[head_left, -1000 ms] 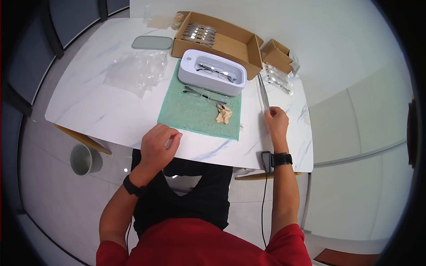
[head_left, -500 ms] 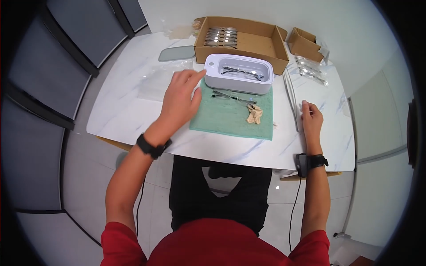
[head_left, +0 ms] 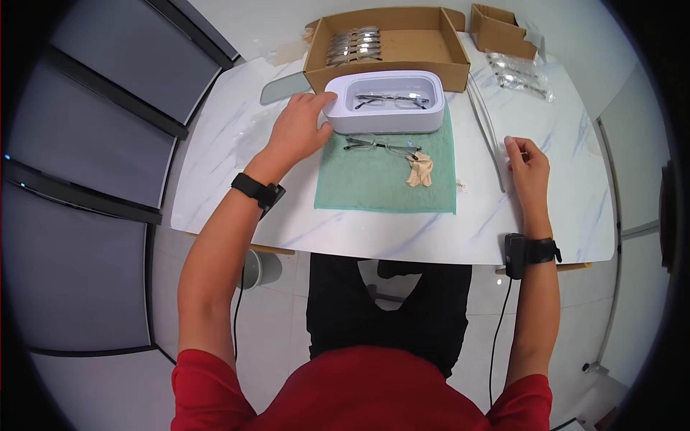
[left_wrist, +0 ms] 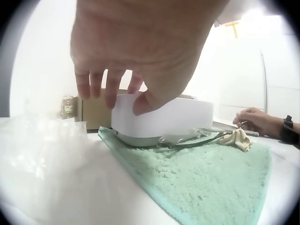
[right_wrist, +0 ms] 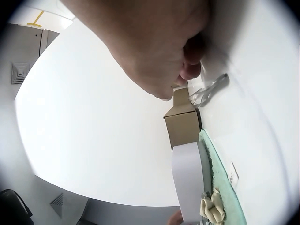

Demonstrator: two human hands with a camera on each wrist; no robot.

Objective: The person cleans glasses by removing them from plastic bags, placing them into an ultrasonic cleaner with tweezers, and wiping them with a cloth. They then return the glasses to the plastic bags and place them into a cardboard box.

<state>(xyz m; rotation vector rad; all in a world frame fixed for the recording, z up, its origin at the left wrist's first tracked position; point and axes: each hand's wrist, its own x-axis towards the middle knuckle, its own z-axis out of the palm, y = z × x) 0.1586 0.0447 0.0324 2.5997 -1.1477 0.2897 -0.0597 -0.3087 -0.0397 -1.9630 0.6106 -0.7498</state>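
Observation:
A white oval-ended cleaner (head_left: 384, 123) stands on a green cloth (head_left: 381, 187), a pair of glasses (head_left: 392, 100) in its basin. The left hand (head_left: 298, 129) is at the cleaner's left end, fingertips on its top rim, fingers extended. In the left wrist view its fingers hang over the cleaner (left_wrist: 164, 117). More glasses (head_left: 381, 146) and a crumpled beige cloth (head_left: 420, 170) lie on the green cloth. The right hand (head_left: 530, 169) rests on the table, fingers loosely bent and holding nothing visible, just right of a long thin grey strip (head_left: 489, 136).
An open cardboard box (head_left: 424, 43) with several glasses (head_left: 353, 47) stands behind the cleaner. A smaller box (head_left: 501, 32) and bagged glasses (head_left: 521, 75) are at the back right. To the left lie a grey lid (head_left: 284, 87) and clear plastic bags (head_left: 251, 136).
The left hand has moved from the table's front edge up to the cleaner's left end. The right hand has let go of the grey strip and lies beside it. The head view has shifted.

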